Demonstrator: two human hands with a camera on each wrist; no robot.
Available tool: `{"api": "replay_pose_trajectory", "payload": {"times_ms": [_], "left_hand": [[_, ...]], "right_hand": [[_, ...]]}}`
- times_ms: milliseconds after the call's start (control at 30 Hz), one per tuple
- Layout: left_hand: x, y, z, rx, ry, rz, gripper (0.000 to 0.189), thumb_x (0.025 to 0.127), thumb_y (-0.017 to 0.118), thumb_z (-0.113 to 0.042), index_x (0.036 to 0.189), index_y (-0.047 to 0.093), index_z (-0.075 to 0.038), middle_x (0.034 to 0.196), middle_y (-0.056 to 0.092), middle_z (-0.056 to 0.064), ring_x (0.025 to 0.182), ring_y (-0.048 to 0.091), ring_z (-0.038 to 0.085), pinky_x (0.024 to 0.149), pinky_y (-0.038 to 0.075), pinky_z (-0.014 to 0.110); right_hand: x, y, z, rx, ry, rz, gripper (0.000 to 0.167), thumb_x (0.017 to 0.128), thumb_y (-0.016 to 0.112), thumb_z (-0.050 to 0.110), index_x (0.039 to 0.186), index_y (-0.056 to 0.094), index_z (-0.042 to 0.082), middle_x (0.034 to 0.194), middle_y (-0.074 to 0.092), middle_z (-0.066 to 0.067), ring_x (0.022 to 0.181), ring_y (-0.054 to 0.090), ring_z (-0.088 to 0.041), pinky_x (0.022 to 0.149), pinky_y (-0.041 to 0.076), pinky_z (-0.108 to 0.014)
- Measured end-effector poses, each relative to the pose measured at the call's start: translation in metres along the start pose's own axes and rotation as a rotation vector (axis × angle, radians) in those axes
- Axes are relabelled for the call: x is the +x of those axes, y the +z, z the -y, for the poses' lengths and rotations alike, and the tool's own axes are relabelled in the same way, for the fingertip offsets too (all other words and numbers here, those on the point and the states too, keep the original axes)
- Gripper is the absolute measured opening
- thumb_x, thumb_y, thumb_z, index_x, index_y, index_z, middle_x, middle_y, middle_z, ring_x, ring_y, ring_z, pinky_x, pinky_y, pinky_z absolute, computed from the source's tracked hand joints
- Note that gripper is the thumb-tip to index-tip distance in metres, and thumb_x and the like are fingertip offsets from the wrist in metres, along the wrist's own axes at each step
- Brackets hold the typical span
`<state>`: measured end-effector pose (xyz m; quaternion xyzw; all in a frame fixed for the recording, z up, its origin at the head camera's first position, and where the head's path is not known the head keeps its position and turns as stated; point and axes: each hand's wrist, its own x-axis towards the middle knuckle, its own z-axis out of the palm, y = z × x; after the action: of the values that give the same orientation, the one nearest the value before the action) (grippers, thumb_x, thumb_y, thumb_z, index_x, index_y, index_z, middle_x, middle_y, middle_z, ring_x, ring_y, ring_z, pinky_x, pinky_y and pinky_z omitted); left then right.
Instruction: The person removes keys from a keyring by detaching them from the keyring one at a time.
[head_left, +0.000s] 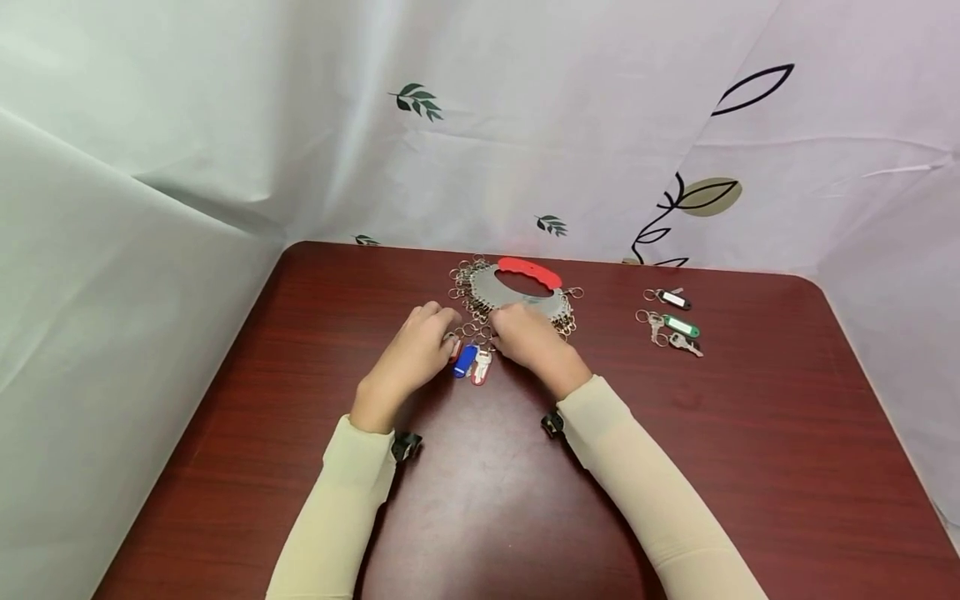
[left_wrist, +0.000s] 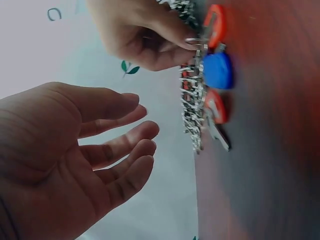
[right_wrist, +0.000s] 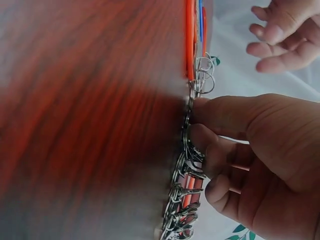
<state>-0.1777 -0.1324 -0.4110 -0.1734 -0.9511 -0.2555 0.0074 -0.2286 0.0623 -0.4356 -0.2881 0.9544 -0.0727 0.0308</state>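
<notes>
A metal key-ring holder plate (head_left: pixel 491 287) with a red handle (head_left: pixel 529 271) lies toward the back of the table, many small rings along its edge. At its near side are a blue key tag (head_left: pixel 466 360), a red key tag with a silver key (head_left: pixel 481 369) and another red tag by the left hand. My right hand (head_left: pixel 528 337) pinches a key ring (left_wrist: pixel 199 45) between thumb and forefinger at the holder's edge. My left hand (left_wrist: pixel 75 155) hovers left of the tags, its fingers relaxed and apart, with nothing in them.
To the right on the table (head_left: pixel 780 433) lie a black-tagged key (head_left: pixel 674 299), a green key tag (head_left: pixel 681 326) and loose-looking silver keys (head_left: pixel 686 343) with rings. A white leaf-printed curtain (head_left: pixel 480 167) hangs behind the table's back edge.
</notes>
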Motion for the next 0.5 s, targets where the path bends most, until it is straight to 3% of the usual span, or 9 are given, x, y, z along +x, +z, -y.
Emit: {"api": "replay_pose_trajectory", "payload": {"times_ms": [233, 500], "left_hand": [[0.01, 0.004, -0.005, -0.041, -0.028, 0.05, 0.026, 0.095, 0.067, -0.003, 0.12, 0.07, 0.002, 0.116, 0.067, 0.02, 0.11, 0.06, 0.038, 0.1, 0.05, 0.047], [0.021, 0.014, -0.012, -0.05, -0.065, 0.04, 0.016, 0.097, 0.065, -0.008, 0.11, 0.072, -0.001, 0.105, 0.068, 0.013, 0.097, 0.064, 0.028, 0.089, 0.055, 0.044]], "right_hand": [[-0.001, 0.004, 0.0, -0.02, 0.001, -0.015, 0.008, 0.09, 0.07, 0.009, 0.082, 0.07, 0.007, 0.084, 0.071, -0.01, 0.079, 0.071, -0.031, 0.068, 0.058, -0.045], [-0.003, 0.002, -0.008, 0.107, 0.06, 0.005, 0.007, 0.085, 0.067, 0.012, 0.08, 0.062, 0.012, 0.08, 0.063, -0.002, 0.072, 0.062, -0.021, 0.063, 0.054, -0.039]]}}
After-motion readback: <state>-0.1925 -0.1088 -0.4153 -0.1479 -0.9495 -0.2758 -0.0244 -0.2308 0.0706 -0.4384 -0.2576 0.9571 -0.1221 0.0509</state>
